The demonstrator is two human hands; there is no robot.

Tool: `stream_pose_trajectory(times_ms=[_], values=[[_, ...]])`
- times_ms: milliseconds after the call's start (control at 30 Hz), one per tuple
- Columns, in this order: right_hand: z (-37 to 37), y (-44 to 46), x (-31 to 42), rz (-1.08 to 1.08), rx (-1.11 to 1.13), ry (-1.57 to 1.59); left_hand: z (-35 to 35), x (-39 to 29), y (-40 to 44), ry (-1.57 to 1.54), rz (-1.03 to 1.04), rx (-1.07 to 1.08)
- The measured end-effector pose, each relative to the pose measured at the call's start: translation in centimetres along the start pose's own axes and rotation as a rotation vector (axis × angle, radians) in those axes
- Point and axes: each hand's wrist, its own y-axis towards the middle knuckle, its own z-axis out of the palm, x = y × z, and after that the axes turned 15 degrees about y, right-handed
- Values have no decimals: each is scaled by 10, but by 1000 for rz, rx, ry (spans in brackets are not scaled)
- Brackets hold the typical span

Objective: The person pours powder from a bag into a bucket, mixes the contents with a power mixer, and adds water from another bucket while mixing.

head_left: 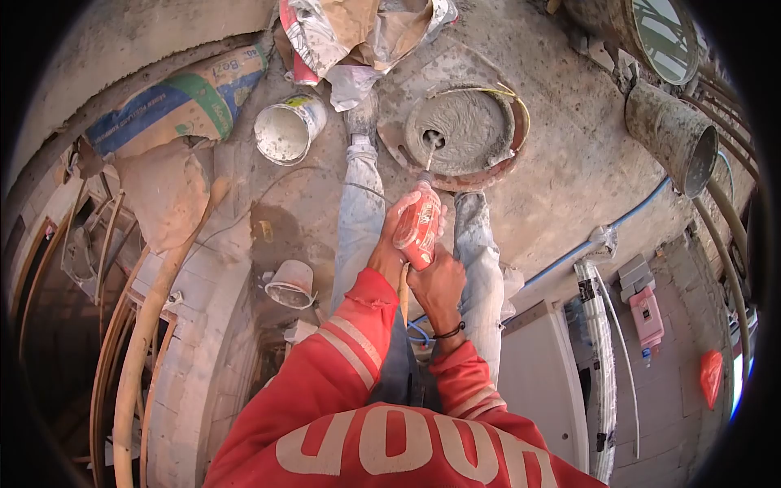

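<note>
Both of my hands hold a red power drill (418, 232). My left hand (394, 224) wraps round the drill's body from the left side. Lower down, my right hand (438, 281) is closed round its rear end, where the grip is mostly hidden. A mixing rod (430, 156) runs from the drill down into a round bucket (521, 130) of wet grey mortar (476, 122). Around the rod the mortar shows a dark hollow. The bucket stands on the floor just beyond my feet.
A white bucket (290, 130) stands left of my leg, with a smaller pail (290, 285) nearer me. A cement bag (183, 102) lies at left beside a wooden handle (163, 281). Torn paper sacks (350, 41) lie ahead. A blue hose (643, 207) and dirty bucket (671, 134) are at right.
</note>
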Motion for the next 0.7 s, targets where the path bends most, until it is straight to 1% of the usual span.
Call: stream_pose_trajectory(times_ms=[67,167,267,400,467,567,667,700], values=[[-2,-2,0,2,3,17,2,0,-2,-5,-49,-19],[-4,-2,0,18,-12,43,2,4,0,7,-25,-12],[-2,-3,-7,10,-40,86,1,6,0,-21,-65,-8],[1,-8,-12,3,-63,128,5,6,0,47,-98,-33],[1,-11,-14,20,-78,155,7,8,0,53,-119,-32],[4,-15,-23,58,-117,202,12,13,2,89,-150,-107],[2,-15,-34,87,-160,217,7,25,11,89,-150,-65],[1,-15,-37,95,-171,216,12,26,11,115,-179,-106]])
